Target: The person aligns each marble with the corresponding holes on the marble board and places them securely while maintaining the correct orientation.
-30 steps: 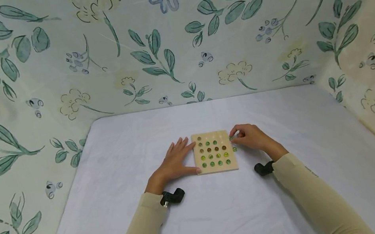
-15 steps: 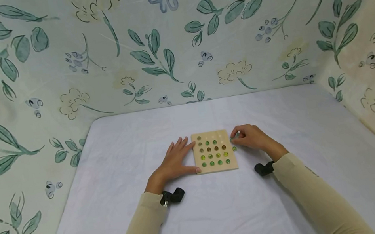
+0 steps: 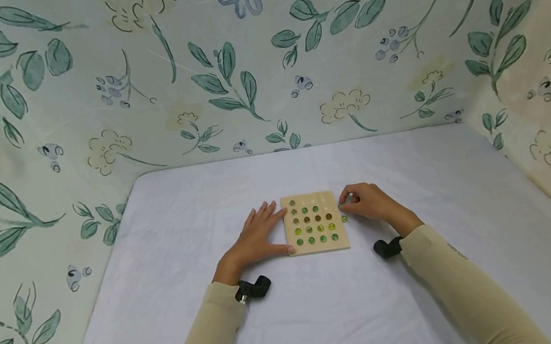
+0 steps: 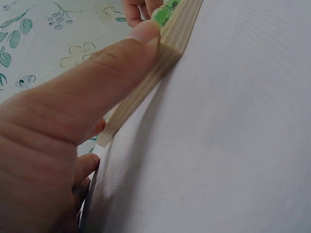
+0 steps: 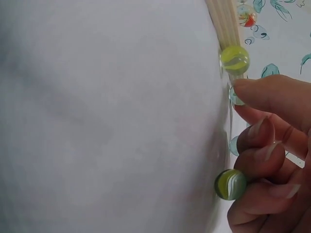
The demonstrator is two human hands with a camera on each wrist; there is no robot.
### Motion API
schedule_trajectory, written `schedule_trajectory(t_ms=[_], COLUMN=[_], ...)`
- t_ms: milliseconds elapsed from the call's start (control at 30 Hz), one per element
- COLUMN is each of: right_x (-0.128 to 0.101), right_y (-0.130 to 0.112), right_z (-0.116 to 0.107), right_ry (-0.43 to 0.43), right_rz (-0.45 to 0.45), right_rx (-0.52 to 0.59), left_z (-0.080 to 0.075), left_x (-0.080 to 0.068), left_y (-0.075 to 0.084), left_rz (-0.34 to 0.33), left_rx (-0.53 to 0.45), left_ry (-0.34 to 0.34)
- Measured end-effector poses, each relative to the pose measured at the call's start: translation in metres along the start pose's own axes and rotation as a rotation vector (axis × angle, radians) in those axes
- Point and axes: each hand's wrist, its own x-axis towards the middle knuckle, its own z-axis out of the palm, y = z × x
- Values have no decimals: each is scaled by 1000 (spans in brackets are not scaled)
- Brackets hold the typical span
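A square wooden board (image 3: 341,243) with rows of glass marbles in its round hollows lies on the white cloth. My left hand (image 3: 253,241) is spread flat at the board's left edge, its thumb (image 4: 131,56) extended over the near left corner. At the right edge, my right hand (image 3: 366,201) pinches a pale clear marble (image 5: 236,96) between thumb and index finger, the other fingers curled. A yellow marble (image 5: 235,60) sits against the board's side. Beside the curled fingers is a green-and-yellow marble (image 5: 230,184); whether they hold it I cannot tell. Another pale marble (image 5: 234,145) is partly hidden behind them.
White cloth (image 3: 307,320) covers the table. Floral fabric (image 3: 262,80) hangs at the back and both sides. Each wrist wears a small black camera (image 3: 255,288). Green marbles (image 4: 162,16) stand above the board's surface in the left wrist view.
The right fingertips, with the pale marble, have shifted very slightly toward the person along the board's right edge. The left hand and the board stay still.
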Motion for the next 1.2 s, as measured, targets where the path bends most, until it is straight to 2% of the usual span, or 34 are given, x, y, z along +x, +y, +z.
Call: schedule_trajectory(t_ms=[467, 667, 900, 1200], right_x=[-1, -2, -1, -1], right_y=[0, 0, 0, -2], right_z=[0, -1, -1, -2], right_ry=[-13, -5, 3, 19], right_rz=[-1, -5, 7, -50], right_rx=[1, 19, 27, 79], left_z=[2, 3, 4, 2], left_x=[1, 1, 1, 1], left_y=[-2, -3, -4, -1], left_rz=[-17, 7, -2, -9], left_rx=[16, 4, 10, 13], left_ry=[-15, 6, -1, -4])
